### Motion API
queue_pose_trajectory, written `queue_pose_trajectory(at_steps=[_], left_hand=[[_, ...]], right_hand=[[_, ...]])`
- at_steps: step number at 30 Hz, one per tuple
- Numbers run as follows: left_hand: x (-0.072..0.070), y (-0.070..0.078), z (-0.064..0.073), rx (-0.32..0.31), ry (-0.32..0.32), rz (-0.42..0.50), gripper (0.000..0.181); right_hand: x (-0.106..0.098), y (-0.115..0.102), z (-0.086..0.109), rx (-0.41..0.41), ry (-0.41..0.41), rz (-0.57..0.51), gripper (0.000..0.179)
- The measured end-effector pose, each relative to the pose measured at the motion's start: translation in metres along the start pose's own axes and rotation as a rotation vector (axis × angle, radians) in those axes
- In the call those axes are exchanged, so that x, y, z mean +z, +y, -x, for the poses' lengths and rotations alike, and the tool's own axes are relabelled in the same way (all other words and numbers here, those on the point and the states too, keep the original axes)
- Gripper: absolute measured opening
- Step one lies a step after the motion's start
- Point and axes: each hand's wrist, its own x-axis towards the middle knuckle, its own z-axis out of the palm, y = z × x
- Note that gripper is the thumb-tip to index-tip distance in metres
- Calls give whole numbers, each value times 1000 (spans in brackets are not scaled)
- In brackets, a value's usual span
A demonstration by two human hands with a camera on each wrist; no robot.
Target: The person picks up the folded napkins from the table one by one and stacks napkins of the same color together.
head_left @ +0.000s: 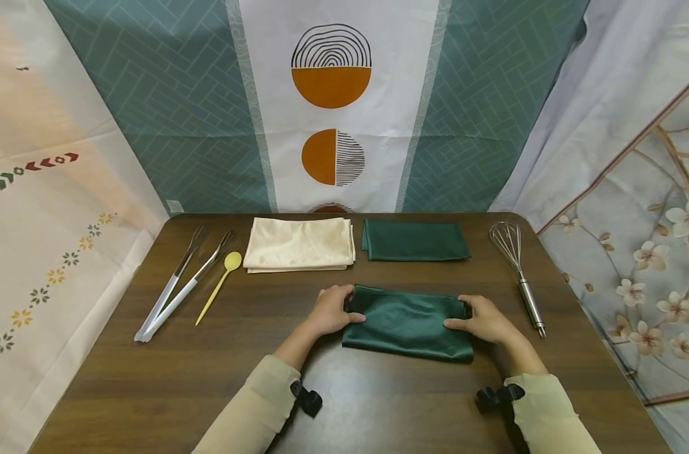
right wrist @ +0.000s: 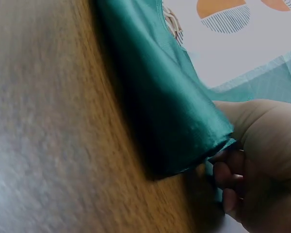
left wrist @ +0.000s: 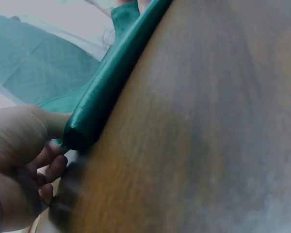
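A folded dark green satin cloth (head_left: 407,325) lies between my two hands near the middle of the table. My left hand (head_left: 332,310) grips its left end, thumb on top and fingers beneath the edge. At the opposite end my right hand (head_left: 485,320) pinches the cloth the same way. The left wrist view shows the near fold of the cloth (left wrist: 102,92) as a rounded roll beside the left hand (left wrist: 19,165). In the right wrist view the layered end of the cloth (right wrist: 169,111) meets the right hand (right wrist: 266,150), whose fingers curl below it.
Behind lie a folded cream cloth (head_left: 300,244) and a second folded green cloth (head_left: 415,241). To the left are metal tongs (head_left: 176,296) and a yellow spoon (head_left: 222,280); a whisk (head_left: 519,271) lies at right. Patterned curtains (head_left: 333,94) hang around the brown table (head_left: 123,391).
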Motion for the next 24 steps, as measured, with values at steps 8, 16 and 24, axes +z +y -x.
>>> queue_pose_trajectory(at_steps=[8,16,24], left_hand=[[-1,1,5,19,-41,27,36],[0,1,6,45,-2,126,33],[-1,2,7,11,7,121,29]], right_hand=[[5,2,0,-95,93,-2,37],[9,-1,1,-60,98,-27,39],[11,-4,-2,-50,109,-34,57]])
